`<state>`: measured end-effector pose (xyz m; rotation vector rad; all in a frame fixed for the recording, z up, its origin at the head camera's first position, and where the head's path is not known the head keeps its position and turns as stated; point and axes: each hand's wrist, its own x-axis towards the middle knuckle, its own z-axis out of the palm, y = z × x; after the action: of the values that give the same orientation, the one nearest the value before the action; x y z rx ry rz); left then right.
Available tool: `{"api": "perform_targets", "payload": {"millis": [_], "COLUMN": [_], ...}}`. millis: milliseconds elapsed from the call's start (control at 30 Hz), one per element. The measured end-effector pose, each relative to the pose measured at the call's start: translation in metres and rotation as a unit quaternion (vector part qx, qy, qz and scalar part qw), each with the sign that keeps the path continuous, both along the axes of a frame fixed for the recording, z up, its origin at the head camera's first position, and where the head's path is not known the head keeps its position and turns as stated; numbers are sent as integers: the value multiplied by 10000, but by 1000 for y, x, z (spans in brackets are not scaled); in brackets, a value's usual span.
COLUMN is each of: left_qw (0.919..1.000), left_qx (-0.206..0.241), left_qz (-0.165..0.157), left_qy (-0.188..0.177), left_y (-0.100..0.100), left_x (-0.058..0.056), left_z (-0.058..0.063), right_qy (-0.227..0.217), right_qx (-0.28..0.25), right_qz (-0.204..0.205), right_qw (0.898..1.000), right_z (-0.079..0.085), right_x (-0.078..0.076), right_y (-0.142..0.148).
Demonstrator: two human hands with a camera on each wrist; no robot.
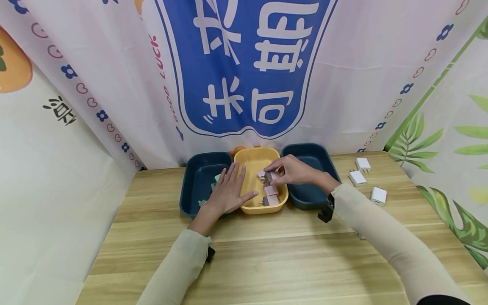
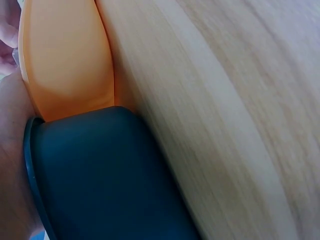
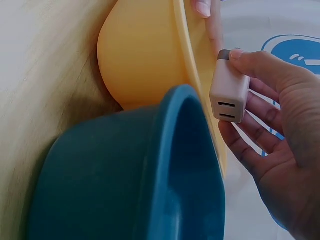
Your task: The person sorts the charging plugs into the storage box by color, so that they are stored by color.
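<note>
My right hand (image 1: 297, 170) pinches a pale pink charger plug (image 3: 230, 90) between thumb and fingertips, above the right side of the yellow tray (image 1: 249, 156). In the right wrist view, two port slots show on the charger's end. Under that hand, several pink chargers (image 1: 271, 200) lie along the tray's right side. With fingers spread nearly straight, my left hand (image 1: 228, 192) lies over the adjoining rims of the yellow tray and the left dark blue tray (image 1: 193, 169). It partly hides several green chargers (image 1: 202, 203) in that blue tray. In the left wrist view only tray walls and part of the hand show.
A second dark blue tray (image 1: 310, 203) stands against the yellow one's right side, below my right forearm. Several white chargers (image 1: 378, 196) lie on the wooden table (image 1: 274, 262) at the right. A printed curtain (image 1: 335, 106) hangs behind the trays.
</note>
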<state>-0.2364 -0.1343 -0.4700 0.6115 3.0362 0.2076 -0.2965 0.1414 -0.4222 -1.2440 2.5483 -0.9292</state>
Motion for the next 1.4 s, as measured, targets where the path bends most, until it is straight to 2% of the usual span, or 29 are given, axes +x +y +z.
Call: {"api": "perform_targets", "payload": {"millis": [367, 833, 1067, 1400], "left_qw": [10000, 10000, 9999, 9998], "left_qx": [14, -45, -114, -181], "left_qz": [-28, -41, -29, -15], "left_qy": [-12, -30, -41, -75], "left_y": [3, 6, 6, 2], "left_x": [-1, 1, 0, -2], "left_z": [-1, 1, 0, 5], "right_qy": [-206, -241, -322, 99], "right_qx": [114, 51, -63, -321], "right_qz": [59, -150, -267, -179], "right_qw": [9997, 9996, 9991, 9993], "right_z": [-6, -20, -14, -3], "right_x": [-5, -8, -5, 2], "right_y": [-12, -21, -15, 10]}}
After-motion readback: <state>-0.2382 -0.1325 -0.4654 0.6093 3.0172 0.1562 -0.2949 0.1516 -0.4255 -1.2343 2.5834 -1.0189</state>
